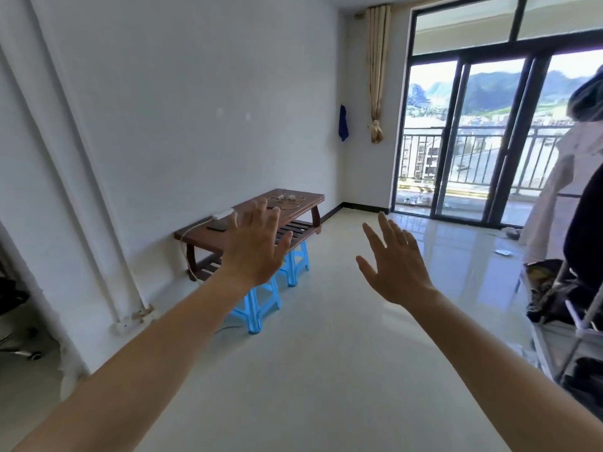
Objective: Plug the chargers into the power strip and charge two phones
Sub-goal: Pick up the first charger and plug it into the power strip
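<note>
A low brown wooden table (303, 199) stands against the white wall across the room. On it lie a white power strip (223, 213) with its cord hanging off the left end, a dark phone (217, 227) beside the strip, and a tangle of chargers and cables (285, 199) toward the far end. My left hand (256, 244) is raised in front of the table with fingers spread, holding nothing and hiding part of the tabletop. My right hand (393, 264) is also raised, spread and empty, over the floor. A second phone is not visible.
Two blue plastic stools (261, 301) stand in front of the table. Pale tiled floor (326, 353) lies between me and the table. Glass balcony doors (483, 141) are at the right; a clothes rack and clutter (554, 288) fill the right edge. An office chair base (19, 347) sits at the left.
</note>
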`<state>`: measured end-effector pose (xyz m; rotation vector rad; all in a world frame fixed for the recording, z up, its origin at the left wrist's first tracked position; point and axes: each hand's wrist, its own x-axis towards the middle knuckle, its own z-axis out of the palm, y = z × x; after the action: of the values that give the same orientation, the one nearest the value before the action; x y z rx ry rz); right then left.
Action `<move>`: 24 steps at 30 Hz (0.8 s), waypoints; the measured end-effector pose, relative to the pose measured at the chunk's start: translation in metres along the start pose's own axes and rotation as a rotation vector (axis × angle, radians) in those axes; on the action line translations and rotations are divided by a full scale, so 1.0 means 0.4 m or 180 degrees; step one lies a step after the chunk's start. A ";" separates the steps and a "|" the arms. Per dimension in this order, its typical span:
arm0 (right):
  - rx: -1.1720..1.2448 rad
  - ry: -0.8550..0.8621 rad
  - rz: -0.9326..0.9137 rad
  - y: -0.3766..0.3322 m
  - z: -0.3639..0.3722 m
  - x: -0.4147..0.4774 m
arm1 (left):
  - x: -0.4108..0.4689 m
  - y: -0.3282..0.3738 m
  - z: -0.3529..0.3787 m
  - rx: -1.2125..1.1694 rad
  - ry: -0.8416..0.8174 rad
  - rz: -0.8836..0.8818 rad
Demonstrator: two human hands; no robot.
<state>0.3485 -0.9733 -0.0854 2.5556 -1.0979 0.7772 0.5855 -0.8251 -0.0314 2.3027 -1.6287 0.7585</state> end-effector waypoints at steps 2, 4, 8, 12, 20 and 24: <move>-0.0024 -0.0038 0.0060 0.065 0.091 0.081 | 0.110 0.027 0.100 0.0041 -0.0071 0.0085; -0.0021 -0.0089 0.0103 0.128 0.177 0.170 | 0.225 0.052 0.193 0.0092 -0.0112 0.0181; 0.0012 -0.0161 0.0096 0.252 0.306 0.391 | 0.468 0.066 0.327 0.0180 -0.0245 0.0161; 0.0252 -0.0158 0.0212 0.335 0.409 0.631 | 0.665 0.033 0.418 0.0183 -0.0162 0.0095; 0.0371 -0.0334 -0.0121 0.405 0.747 1.012 | 0.995 -0.085 0.703 -0.0026 -0.0027 -0.0418; 0.0376 -0.0447 -0.0265 0.456 0.946 1.224 | 1.193 -0.152 0.874 0.0065 -0.0083 -0.0483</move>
<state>0.6373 -1.5493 -0.1179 2.7725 -1.0053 0.6695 0.8608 -1.3508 -0.0678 2.4267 -1.4424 0.7165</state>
